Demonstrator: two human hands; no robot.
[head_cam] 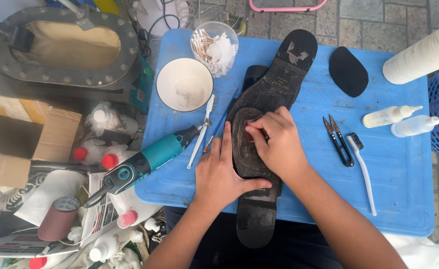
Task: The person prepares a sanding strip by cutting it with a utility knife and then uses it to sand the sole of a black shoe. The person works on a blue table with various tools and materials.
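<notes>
A black shoe (274, 89) lies sole-up along the middle of a blue plastic table (403, 179), toe away from me, heel toward me. My left hand (222, 172) lies flat against the shoe's left side, thumb pressed across the sole near the heel. My right hand (276, 142) rests on the worn sole, fingertips pinched on a small spot of it. A separate black rubber sole patch (348, 70) lies to the right of the toe.
A teal rotary tool (147, 162) lies at the table's left edge. A white bowl (184, 83), a cup of cotton swabs (214, 47), thread snips (338, 140), a white brush (363, 169) and two squeeze bottles (401, 119) sit around. A cluttered machine and bottles stand left.
</notes>
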